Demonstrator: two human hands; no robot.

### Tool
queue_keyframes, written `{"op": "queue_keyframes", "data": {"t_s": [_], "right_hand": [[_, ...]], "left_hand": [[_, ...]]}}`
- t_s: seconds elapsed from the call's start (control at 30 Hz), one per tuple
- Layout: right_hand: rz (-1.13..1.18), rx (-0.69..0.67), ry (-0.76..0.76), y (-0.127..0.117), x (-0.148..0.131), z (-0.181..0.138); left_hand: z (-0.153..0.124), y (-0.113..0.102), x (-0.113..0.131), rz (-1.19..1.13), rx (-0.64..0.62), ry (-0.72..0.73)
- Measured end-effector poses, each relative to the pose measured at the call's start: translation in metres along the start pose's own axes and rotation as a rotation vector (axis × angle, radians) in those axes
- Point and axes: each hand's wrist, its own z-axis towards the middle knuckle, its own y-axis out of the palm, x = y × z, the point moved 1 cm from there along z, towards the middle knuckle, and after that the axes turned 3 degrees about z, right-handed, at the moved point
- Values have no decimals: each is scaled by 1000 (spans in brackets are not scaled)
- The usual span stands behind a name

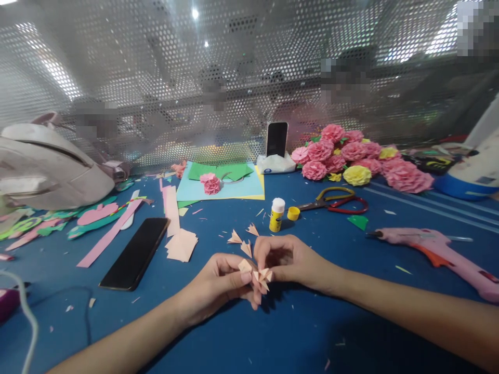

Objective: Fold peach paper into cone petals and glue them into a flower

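Between both hands is a small folded paper flower (pixel 263 277) in pale peach. My left hand (pixel 221 280) pinches its left side between thumb and fingers. From the right, my right hand (pixel 286 258) grips the flower with thumb and forefinger. Just beyond them lie several loose folded paper petals (pixel 246 249) of the same peach colour. A glue stick (pixel 276 215) stands upright with its white top uppermost, and its yellow cap (pixel 293 213) rests beside it. Left of the petals is a stack of peach paper squares (pixel 182 245).
A black phone (pixel 135 253) lies at left, near paper strips and a backpack (pixel 50 166). Scissors (pixel 331 201) and a pink glue gun (pixel 432 252) lie at right. Pink and yellow paper flowers (pixel 353 150) fill the back right. A propped phone (pixel 277 139) stands before the perforated panel.
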Motion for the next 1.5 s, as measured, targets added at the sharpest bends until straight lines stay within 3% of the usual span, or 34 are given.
{"op": "queue_keyframes", "data": {"t_s": [0.37, 0.63, 1.0, 1.27, 1.5], "right_hand": [[-287, 104, -143, 1, -5, -1], [-142, 270, -20, 0, 0, -2], [-143, 254, 18, 1, -1, -2], [-185, 288, 40, 0, 0, -2], [-184, 248, 54, 0, 0, -1]], "left_hand": [[0, 2, 1, 34, 67, -6], [1, 1, 1, 61, 70, 9], [3, 2, 4, 72, 135, 55], [2, 1, 6, 340, 329, 191], [1, 4, 10, 425, 363, 206]]}}
